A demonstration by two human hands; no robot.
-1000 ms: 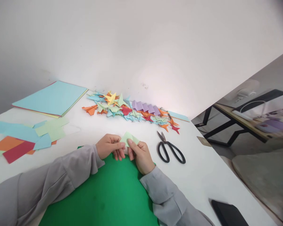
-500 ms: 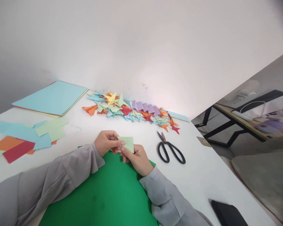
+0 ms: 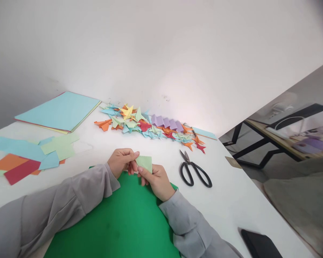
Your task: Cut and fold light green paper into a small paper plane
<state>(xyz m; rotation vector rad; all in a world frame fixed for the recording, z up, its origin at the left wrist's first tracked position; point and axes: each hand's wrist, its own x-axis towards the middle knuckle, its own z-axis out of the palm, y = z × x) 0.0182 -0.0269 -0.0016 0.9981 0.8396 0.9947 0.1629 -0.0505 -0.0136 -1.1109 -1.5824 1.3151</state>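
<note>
A small light green piece of paper [image 3: 145,164] is held up between both hands, above the far edge of a dark green sheet [image 3: 118,218]. My left hand [image 3: 123,160] is closed on the paper's left corner, its thumb lying along the upper edge. My right hand [image 3: 157,181] pinches the lower right part, thumb in front and fingers behind. The fingers behind the paper are partly hidden. Black-handled scissors [image 3: 191,168] lie to the right of my right hand, blades slightly apart and pointing away.
Folded paper shapes [image 3: 144,126] in many colours lie heaped along the wall. At the left are loose paper pieces [image 3: 23,172] and a stack of large sheets [image 3: 60,111]. A black flat object [image 3: 261,244] lies near the table's right edge. A second table [image 3: 274,136] stands beyond.
My left thumb has slid up and left, from the paper's face to its upper left corner. The right hand keeps nearly the same place.
</note>
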